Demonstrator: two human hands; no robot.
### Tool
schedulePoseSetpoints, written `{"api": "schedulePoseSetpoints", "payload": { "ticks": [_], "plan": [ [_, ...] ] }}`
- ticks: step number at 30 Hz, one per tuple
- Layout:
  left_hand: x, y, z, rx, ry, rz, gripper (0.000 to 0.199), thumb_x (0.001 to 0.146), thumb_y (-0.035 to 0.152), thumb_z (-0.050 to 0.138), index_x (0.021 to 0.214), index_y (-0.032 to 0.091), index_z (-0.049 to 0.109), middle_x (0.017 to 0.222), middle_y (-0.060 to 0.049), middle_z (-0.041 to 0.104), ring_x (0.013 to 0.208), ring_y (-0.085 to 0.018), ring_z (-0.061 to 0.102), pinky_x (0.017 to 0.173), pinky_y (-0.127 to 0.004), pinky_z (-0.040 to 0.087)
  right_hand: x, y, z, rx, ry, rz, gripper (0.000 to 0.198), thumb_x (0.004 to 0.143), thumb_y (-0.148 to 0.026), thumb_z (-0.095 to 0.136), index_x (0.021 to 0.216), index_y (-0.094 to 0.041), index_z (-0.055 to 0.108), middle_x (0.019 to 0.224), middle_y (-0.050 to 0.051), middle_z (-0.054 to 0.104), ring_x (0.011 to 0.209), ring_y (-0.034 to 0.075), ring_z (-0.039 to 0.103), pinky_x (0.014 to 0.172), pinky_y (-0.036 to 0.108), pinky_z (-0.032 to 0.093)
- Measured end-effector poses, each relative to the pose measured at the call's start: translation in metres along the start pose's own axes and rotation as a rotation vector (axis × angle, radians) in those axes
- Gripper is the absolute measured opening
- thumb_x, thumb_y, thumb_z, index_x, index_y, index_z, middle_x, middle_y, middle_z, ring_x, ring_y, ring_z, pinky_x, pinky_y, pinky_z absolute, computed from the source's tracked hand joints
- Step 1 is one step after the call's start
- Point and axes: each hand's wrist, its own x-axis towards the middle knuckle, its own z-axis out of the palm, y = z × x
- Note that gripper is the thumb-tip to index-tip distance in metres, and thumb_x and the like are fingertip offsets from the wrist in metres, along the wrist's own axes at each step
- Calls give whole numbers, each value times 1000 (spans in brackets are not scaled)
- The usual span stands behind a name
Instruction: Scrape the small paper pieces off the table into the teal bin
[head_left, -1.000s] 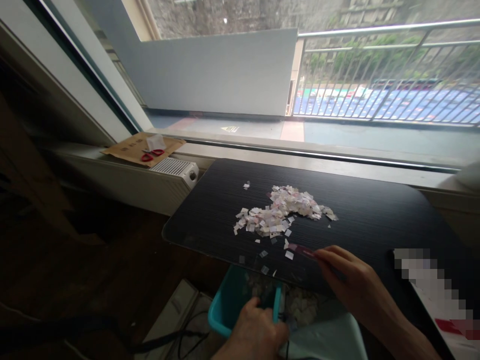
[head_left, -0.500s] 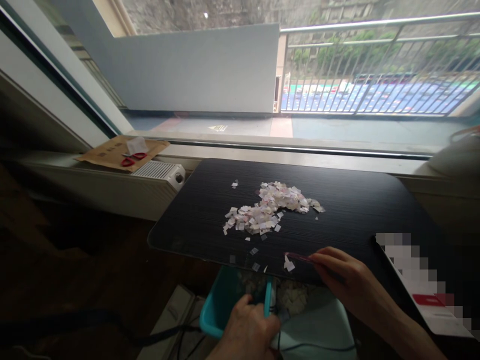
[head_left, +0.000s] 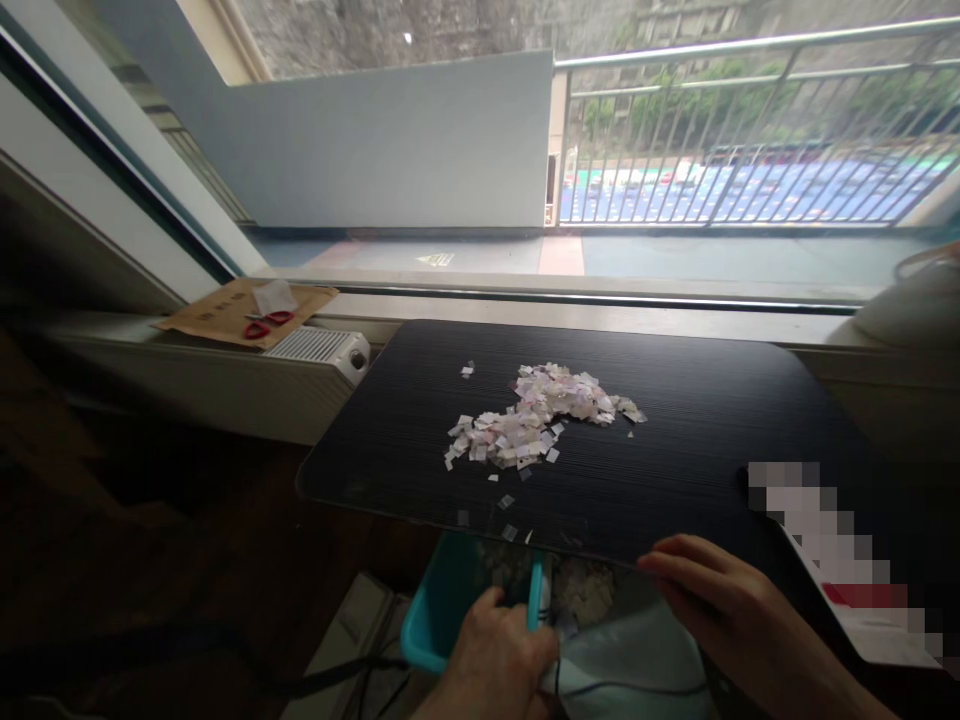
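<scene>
My left hand (head_left: 495,645) is closed around the rim of a turquoise bin (head_left: 431,600) below the table's front edge. Beside the bin, under both hands, hangs a pale translucent plastic bag (head_left: 634,650) with paper scraps (head_left: 581,590) inside. My right hand (head_left: 720,590) is at the table edge above the bag, its fingers pressed together; whatever they hold is hidden. On the black table (head_left: 675,480) lies a heap of small cut pale paper pieces (head_left: 540,410), with a few loose pieces (head_left: 508,533) nearer the front edge.
A sheet or booklet (head_left: 862,610), partly pixelated, lies at the table's right. Red-handled scissors (head_left: 259,327) rest on a brown envelope (head_left: 202,318) beside a white radiator (head_left: 322,348) on the left. A window with a railing (head_left: 750,140) outside stands behind the table.
My right hand has moved down and slightly right, to the table edge over the bag. The thin pinkish strip in its fingers and the scraps beside it no longer show. My left hand stays put.
</scene>
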Motion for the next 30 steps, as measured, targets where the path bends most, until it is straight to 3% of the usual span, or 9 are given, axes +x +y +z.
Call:
{"api": "schedulePoseSetpoints", "payload": {
  "ticks": [3, 8, 13, 22, 27, 30],
  "plan": [
    [0, 3, -5, 42, -9, 5, 10, 73, 23, 72, 81, 20, 68, 79, -5, 69, 78, -24, 65, 88, -39, 41, 7, -5, 5, 14, 13, -33, 19, 91, -19, 52, 102, -25, 66, 98, 4, 67, 83, 14, 66, 70, 20, 53],
    [4, 2, -13, 94, -73, 29, 21, 74, 35, 74, 87, 19, 70, 81, -8, 70, 78, -26, 66, 85, -39, 44, 46, -18, 28, 52, 54, -56, 19, 92, -18, 50, 102, -21, 66, 96, 5, 66, 85, 15, 63, 73, 24, 51],
    [1, -3, -8, 106, -72, 17, 22, 74, 36, 73, 87, 19, 71, 80, -8, 70, 77, -26, 67, 84, -39, 45, 73, -19, 50, 88, 49, -36, 19, 91, -16, 50, 99, -20, 68, 94, 5, 66, 84, 16, 63, 74, 26, 50],
    [-4, -8, -8, 55, -9, 17, 19, 74, 33, 72, 86, 18, 70, 80, -8, 70, 78, -25, 66, 88, -38, 43, 44, -27, 54, 163, -126, -81, 22, 93, -16, 47, 104, -24, 65, 97, 4, 64, 86, 13, 62, 73, 22, 50],
    [-2, -7, -11, 24, -3, 8, 18, 74, 32, 72, 85, 19, 70, 80, -7, 69, 79, -26, 66, 88, -40, 43, 39, -26, 55, 127, -28, -39, 20, 94, -18, 47, 104, -22, 64, 98, 5, 64, 87, 15, 62, 75, 24, 50],
    [-3, -7, -12, 16, -4, 11, 16, 74, 31, 71, 85, 19, 69, 83, -7, 70, 80, -25, 66, 86, -39, 44, 41, -30, 57, 157, -112, -71, 22, 94, -16, 46, 104, -23, 64, 96, 4, 63, 85, 14, 62, 73, 23, 50]
  ]
}}
